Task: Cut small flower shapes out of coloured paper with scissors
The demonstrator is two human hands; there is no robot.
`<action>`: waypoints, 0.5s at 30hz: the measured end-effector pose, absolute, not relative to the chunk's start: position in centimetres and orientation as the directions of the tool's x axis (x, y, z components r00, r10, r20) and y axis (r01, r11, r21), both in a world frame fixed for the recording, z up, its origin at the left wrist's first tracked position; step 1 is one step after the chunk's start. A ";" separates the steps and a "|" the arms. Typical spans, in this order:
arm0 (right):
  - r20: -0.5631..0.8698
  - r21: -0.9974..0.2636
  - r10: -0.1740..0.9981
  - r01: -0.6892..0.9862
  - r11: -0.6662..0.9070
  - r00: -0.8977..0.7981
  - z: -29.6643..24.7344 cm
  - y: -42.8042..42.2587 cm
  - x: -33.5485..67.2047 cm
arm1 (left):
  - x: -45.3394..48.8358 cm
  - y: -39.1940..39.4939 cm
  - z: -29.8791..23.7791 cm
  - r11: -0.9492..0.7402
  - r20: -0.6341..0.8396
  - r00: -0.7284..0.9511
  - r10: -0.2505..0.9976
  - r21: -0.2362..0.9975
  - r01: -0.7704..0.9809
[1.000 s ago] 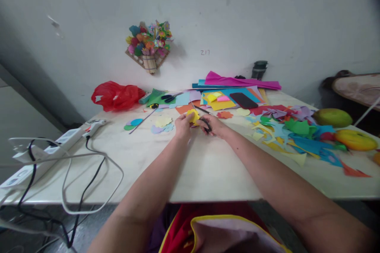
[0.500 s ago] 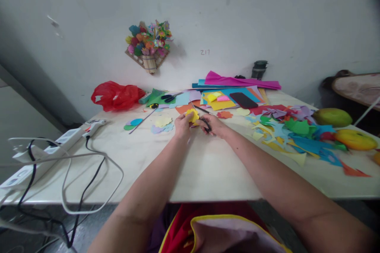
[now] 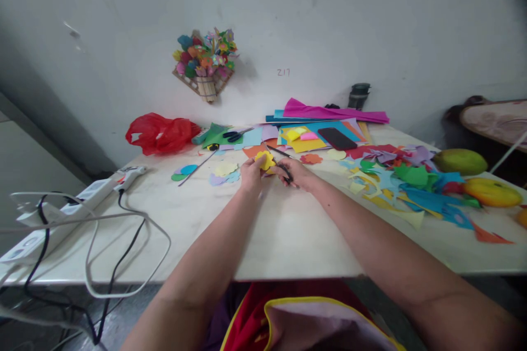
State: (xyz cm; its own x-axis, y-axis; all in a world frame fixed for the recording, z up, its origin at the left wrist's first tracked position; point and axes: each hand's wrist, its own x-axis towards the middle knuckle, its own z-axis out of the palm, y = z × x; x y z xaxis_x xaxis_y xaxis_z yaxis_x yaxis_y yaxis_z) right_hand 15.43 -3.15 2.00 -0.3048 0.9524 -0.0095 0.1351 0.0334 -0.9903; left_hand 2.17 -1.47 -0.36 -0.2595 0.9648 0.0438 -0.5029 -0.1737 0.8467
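Between the fingers of my left hand (image 3: 250, 174) is a yellow flower-shaped paper cutout (image 3: 265, 160) with a scalloped edge. My right hand (image 3: 297, 173) is closed around the dark handles of a pair of scissors (image 3: 286, 171), right beside the yellow flower; the blades are mostly hidden. Just beyond my hands lie an orange paper sheet (image 3: 252, 151) and a dark pen-like stick (image 3: 280, 151). Left of my left hand rest a pale yellow scalloped cutout (image 3: 225, 168) and a lilac one (image 3: 218, 179). An orange scalloped cutout (image 3: 312, 159) lies past my right hand.
Paper scraps (image 3: 415, 175) and mangoes (image 3: 461, 162) cover the right side. A phone (image 3: 336, 139) lies on coloured sheets at the back. A red plastic bag (image 3: 162, 132) and dark-handled scissors (image 3: 233, 135) are back left. A power strip (image 3: 88, 189) with cables sits at the left edge.
The yellow flower has shifted slightly left and turned a little in my left hand. My right hand keeps the scissors at nearly the same spot.
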 end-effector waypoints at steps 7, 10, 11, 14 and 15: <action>-0.030 -0.990 0.953 0.142 0.014 -0.303 2.2 -3.3 15.3 | 2.0 -1.6 -0.2 -0.184 0.055 -0.267 0.962 0.855 -0.486; -0.022 -0.988 0.948 0.154 0.029 -0.316 1.8 -3.0 15.5 | 2.0 -1.7 -0.2 -0.193 0.072 -0.256 0.964 0.852 -0.487; -0.016 -0.987 0.946 0.158 0.037 -0.324 1.6 -2.8 15.6 | 2.0 -1.6 -0.2 -0.194 0.074 -0.254 0.964 0.851 -0.488; 0.008 -0.983 0.937 0.168 0.072 -0.351 1.2 -2.5 15.9 | 1.9 -1.5 -0.2 -0.194 0.077 -0.251 0.965 0.852 -0.486; 0.018 -0.982 0.933 0.169 0.085 -0.360 1.1 -2.4 16.0 | 1.9 -1.5 -0.3 -0.196 0.077 -0.255 0.964 0.854 -0.481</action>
State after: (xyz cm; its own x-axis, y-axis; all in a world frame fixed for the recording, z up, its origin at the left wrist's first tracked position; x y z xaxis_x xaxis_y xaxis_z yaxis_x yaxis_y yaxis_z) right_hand 15.99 -2.40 1.06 -0.3600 0.9328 0.0184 0.1689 0.0846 -0.9820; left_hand 1.87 -1.50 -0.26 -0.2553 0.9638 0.0773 -0.4814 -0.1960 0.8543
